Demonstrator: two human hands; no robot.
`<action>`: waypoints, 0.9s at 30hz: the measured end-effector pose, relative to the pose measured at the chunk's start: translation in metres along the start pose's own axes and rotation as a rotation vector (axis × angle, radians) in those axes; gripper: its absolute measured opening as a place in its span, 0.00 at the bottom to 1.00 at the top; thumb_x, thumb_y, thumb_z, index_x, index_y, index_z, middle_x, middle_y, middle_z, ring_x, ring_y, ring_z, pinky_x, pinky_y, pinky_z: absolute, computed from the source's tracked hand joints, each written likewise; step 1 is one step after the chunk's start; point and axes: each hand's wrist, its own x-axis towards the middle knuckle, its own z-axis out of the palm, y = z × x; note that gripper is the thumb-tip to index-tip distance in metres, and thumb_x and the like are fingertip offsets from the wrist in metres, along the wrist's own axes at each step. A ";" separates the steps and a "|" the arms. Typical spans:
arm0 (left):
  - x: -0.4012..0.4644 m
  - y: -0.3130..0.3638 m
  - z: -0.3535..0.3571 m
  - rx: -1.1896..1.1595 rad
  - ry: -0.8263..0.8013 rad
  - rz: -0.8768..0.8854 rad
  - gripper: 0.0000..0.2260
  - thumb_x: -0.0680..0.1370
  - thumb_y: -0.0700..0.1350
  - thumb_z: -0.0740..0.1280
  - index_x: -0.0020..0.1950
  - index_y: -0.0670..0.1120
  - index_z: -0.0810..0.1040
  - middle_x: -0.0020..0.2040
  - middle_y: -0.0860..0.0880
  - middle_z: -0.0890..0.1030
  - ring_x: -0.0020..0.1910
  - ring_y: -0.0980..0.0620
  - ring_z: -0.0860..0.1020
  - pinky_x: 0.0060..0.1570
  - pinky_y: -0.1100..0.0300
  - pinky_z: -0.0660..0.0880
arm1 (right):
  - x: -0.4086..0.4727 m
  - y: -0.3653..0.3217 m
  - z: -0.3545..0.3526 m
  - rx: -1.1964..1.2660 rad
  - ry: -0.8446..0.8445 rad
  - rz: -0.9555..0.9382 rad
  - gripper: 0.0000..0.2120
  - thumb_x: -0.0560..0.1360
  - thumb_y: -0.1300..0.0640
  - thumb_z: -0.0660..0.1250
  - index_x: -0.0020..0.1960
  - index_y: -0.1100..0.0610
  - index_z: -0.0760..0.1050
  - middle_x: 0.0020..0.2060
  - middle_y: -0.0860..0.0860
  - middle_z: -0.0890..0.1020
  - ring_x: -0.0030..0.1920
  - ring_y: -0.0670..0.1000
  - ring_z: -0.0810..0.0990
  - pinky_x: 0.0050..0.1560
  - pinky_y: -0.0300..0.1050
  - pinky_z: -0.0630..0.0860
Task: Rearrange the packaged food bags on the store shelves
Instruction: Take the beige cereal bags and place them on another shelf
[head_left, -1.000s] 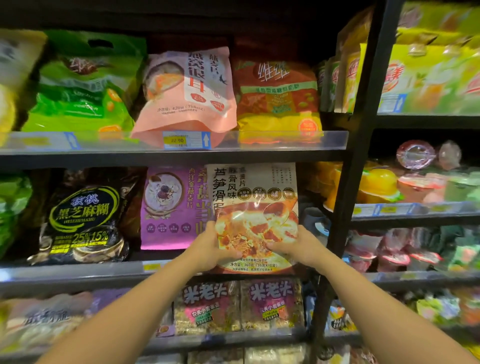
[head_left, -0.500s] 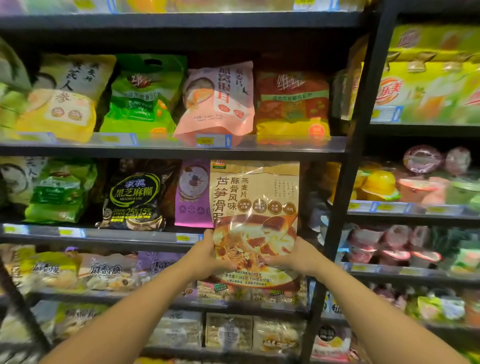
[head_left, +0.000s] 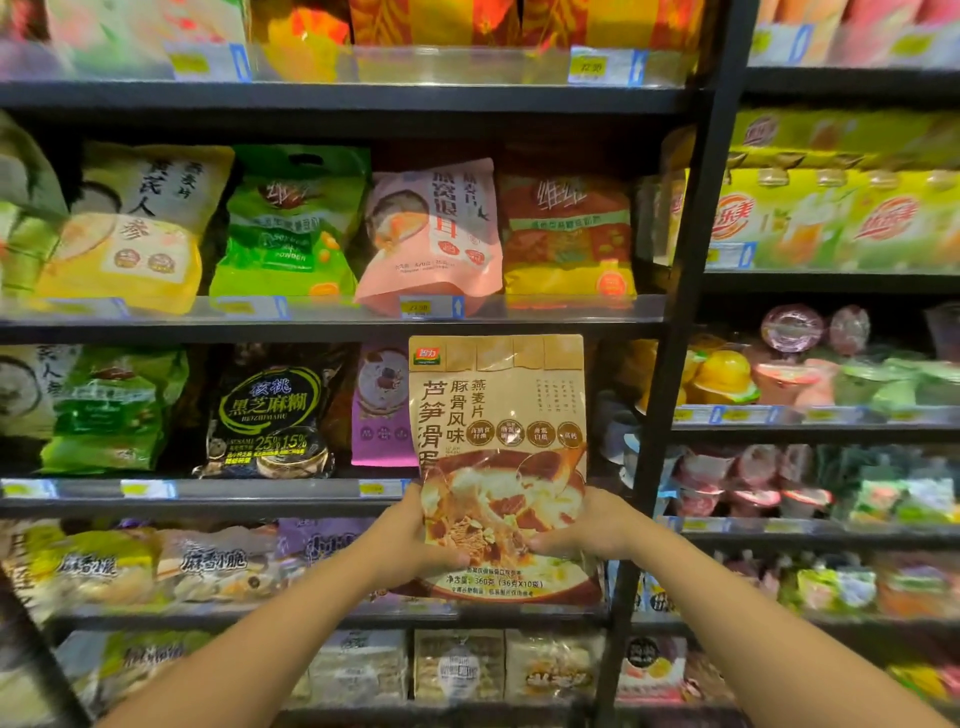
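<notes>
I hold a tan oatmeal bag (head_left: 498, 415) with a soup picture upright in front of the middle shelf. My left hand (head_left: 410, 535) grips its lower left edge and my right hand (head_left: 587, 525) grips its lower right edge. The bag covers part of a purple bag (head_left: 382, 410) standing behind it on the shelf. A black sesame bag (head_left: 270, 415) stands to the left of the purple one. On the shelf above stand a pink bag (head_left: 436, 234), a red and yellow bag (head_left: 569, 234) and a green bag (head_left: 291, 228).
A black upright post (head_left: 670, 364) splits the shelving just right of the held bag. Jelly cups (head_left: 727, 374) and yellow drink packs (head_left: 831, 218) fill the right bay. Lower shelves hold flat snack packs (head_left: 457, 665). Clear price rails (head_left: 332, 306) front each shelf.
The view has pulled back and tilted up, so another top shelf shows. The held tan bag sits slightly lower against the shelves, both hands still on its bottom edges.
</notes>
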 end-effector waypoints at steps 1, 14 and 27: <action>-0.005 -0.001 -0.004 0.004 0.003 0.015 0.46 0.59 0.67 0.80 0.72 0.58 0.64 0.64 0.62 0.76 0.62 0.59 0.77 0.62 0.57 0.76 | -0.004 -0.004 0.005 -0.003 0.007 -0.009 0.35 0.62 0.38 0.84 0.66 0.46 0.80 0.57 0.43 0.86 0.57 0.47 0.85 0.59 0.49 0.83; -0.056 0.002 -0.094 0.038 0.127 0.056 0.44 0.62 0.64 0.82 0.70 0.52 0.63 0.59 0.61 0.74 0.56 0.60 0.77 0.55 0.60 0.77 | -0.017 -0.099 0.032 0.081 0.151 -0.124 0.36 0.59 0.39 0.86 0.65 0.42 0.78 0.57 0.39 0.85 0.59 0.46 0.83 0.59 0.41 0.77; -0.120 -0.040 -0.189 -0.080 0.390 -0.063 0.38 0.68 0.58 0.80 0.70 0.55 0.63 0.61 0.60 0.76 0.59 0.62 0.77 0.51 0.66 0.76 | 0.034 -0.207 0.086 0.044 0.071 -0.373 0.40 0.63 0.37 0.83 0.71 0.47 0.75 0.64 0.45 0.83 0.65 0.50 0.81 0.71 0.54 0.75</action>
